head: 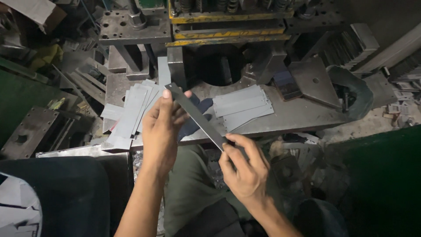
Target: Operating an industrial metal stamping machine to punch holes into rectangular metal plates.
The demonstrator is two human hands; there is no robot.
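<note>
Press (228, 22) top cut off by edge; strip (197, 115) lower end hidden behind right hand (245, 171).

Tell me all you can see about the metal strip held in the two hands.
The metal strip is long, narrow, flat and dull grey, apparently sheet steel. It slants from upper left to lower right above the press table. The left hand pinches its upper end; the right hand grips its lower end.
</note>
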